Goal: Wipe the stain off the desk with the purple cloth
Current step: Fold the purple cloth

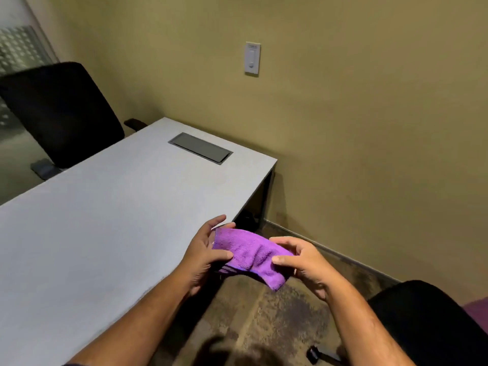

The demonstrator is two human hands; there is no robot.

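Note:
I hold the purple cloth [250, 254] folded between both hands, just off the right edge of the light grey desk [105, 220]. My left hand [203, 254] grips its left end, thumb on top. Its right end is pinched by my right hand [303, 262] between thumb and fingers. The cloth hangs in the air over the floor, apart from the desk surface. I cannot make out a distinct stain on the desk top.
A dark cable hatch [200, 147] is set into the desk's far end. One black office chair [60, 112] stands behind the desk at left, another [433, 320] at lower right. The tan wall carries a light switch [252, 58]. Patterned carpet [277, 318] lies below.

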